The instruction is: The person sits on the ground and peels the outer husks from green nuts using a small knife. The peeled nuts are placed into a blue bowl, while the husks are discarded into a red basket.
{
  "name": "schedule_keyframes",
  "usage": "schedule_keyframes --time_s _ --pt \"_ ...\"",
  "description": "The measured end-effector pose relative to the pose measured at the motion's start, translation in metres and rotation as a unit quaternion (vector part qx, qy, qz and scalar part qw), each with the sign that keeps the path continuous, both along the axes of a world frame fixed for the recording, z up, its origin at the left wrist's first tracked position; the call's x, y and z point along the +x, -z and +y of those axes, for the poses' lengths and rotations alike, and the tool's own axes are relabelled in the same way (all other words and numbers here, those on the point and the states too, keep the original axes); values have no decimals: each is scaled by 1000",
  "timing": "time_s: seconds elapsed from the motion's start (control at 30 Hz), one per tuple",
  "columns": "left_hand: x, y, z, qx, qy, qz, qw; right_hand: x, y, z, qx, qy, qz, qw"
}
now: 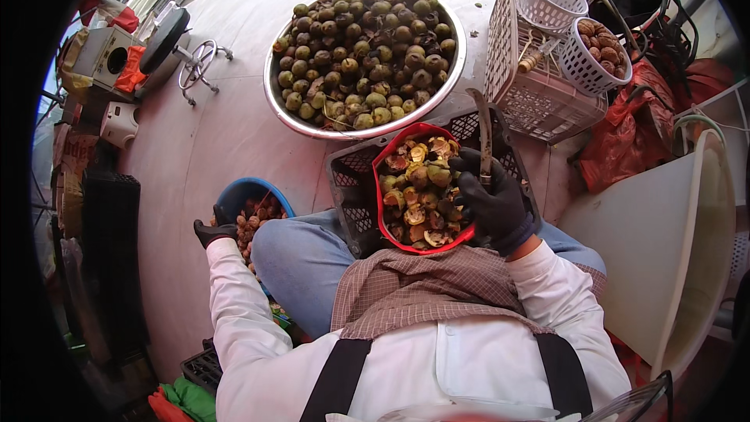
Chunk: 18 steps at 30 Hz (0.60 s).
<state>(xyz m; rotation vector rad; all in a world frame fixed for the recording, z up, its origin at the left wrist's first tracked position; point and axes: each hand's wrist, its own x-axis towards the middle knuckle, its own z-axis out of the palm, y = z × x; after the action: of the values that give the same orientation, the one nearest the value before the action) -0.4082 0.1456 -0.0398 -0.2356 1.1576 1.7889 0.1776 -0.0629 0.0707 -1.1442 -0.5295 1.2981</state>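
My left hand [215, 230], in a black glove, is at the left side of a blue bucket [233, 189] of shelled-out walnuts [252, 224]. Its thumb and fingers are spread apart with nothing visible between them; whether it touches the rim is unclear. My right hand [495, 202], also gloved, grips the handle of a curved knife [485, 129], blade pointing up and away. Below that hand is a red-rimmed container [382, 211] with green walnut husks [417, 187], some cut open and yellow inside. It rests between my knees on a black plastic crate [351, 211].
Beyond the crate stands a large metal basin [461, 70] full of green-husked walnuts [363, 58]. At right, an upturned plastic crate [539, 111] bears white baskets [551, 0], one holding walnuts [603, 50]. A wheeled stool [196, 64] is at left, a pale board-like container [638, 246] at right.
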Motion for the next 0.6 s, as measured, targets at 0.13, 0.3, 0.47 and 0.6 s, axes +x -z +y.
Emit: schedule_keyframes --time_s 0.13,0.3,0.47,0.6 --pt "43 1 14 -39 128 17 991 3 2 -2 -11 33 -11 999" --pt "195 -64 79 98 399 316 855 6 -6 -6 -35 13 -54 998" --pt "347 -50 120 171 520 580 604 5 -4 -9 -42 -39 -108 993" --pt "451 -17 111 252 484 812 207 16 -6 -2 -85 -39 -77 993"
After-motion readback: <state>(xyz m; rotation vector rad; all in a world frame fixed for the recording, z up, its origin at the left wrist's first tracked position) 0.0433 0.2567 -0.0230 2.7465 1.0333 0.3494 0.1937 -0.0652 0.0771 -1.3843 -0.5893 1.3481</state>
